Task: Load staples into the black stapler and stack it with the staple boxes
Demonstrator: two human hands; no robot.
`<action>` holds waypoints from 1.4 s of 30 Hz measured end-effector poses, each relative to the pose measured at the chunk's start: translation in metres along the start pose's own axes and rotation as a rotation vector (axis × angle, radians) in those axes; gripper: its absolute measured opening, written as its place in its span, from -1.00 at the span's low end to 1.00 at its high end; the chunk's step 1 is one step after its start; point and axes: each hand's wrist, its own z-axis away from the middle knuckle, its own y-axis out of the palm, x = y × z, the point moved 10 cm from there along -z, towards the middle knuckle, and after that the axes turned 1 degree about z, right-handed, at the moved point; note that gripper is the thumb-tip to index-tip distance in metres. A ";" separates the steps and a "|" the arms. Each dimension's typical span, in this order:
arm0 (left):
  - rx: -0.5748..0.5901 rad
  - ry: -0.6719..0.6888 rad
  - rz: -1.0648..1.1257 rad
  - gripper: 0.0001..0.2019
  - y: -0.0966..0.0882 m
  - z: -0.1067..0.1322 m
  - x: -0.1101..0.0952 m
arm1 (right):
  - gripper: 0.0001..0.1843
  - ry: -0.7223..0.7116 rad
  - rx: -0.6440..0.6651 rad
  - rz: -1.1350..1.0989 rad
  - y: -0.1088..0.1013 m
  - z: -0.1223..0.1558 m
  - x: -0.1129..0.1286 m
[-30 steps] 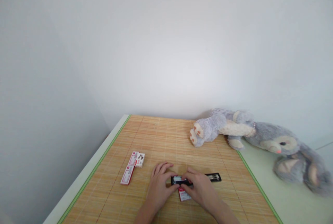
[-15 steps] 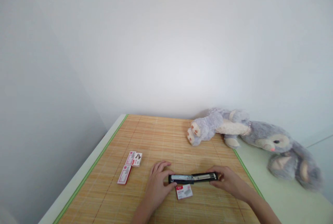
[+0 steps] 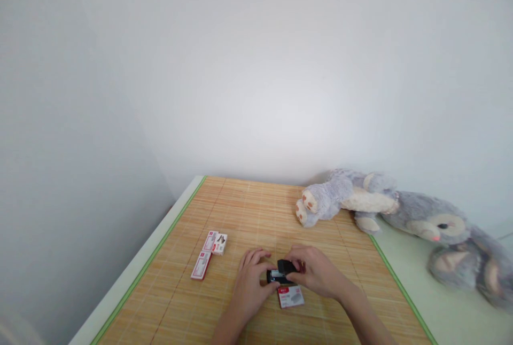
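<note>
Half a second ago the black stapler lay spread flat in a long line; since then my right hand has swung one half up and over toward the left. I have that raised half pinched between right thumb and fingers. My left hand grips the stapler's left end between thumb and fingers, low over the mat.

Beyond the stapler, mat runs to the wall; far off to its right, the plush toy crosses the mat's green edging onto the pale bench. Well to its left, three small boxes sit together, inside the left edging.

Right fingers hide the stapler's right end, so I can't make out the hinge. Both forearms are cut off below, and the toy's ears run blurred toward the right border.

Just on my side of the stapler lies a red-and-white box printed with grey staples; its lettering is too small to read. One left box pictures a dark stapler.
</note>
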 end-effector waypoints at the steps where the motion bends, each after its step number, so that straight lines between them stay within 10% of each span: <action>1: 0.000 0.002 0.001 -0.68 0.000 -0.001 0.000 | -0.88 0.000 -0.003 0.015 0.005 -0.002 0.001; 12: 0.016 0.035 0.019 -0.56 -0.018 0.021 -0.006 | -0.84 0.137 -0.120 0.055 0.012 0.017 -0.043; 20: 0.438 0.374 0.001 -0.17 0.037 0.031 -0.095 | -0.76 0.317 -0.254 0.020 0.005 0.045 -0.097; 30: 0.224 -0.064 -0.078 -0.21 -0.016 0.022 0.012 | -0.59 0.425 -0.339 -0.165 0.052 0.079 -0.111; 35: 0.226 -0.048 0.036 -0.22 -0.003 0.022 0.005 | -0.33 0.302 -0.385 -0.449 0.096 0.083 -0.095; 42: 0.257 0.007 0.085 -0.18 0.025 0.010 -0.020 | -0.38 0.252 -0.374 -0.452 0.098 0.076 -0.082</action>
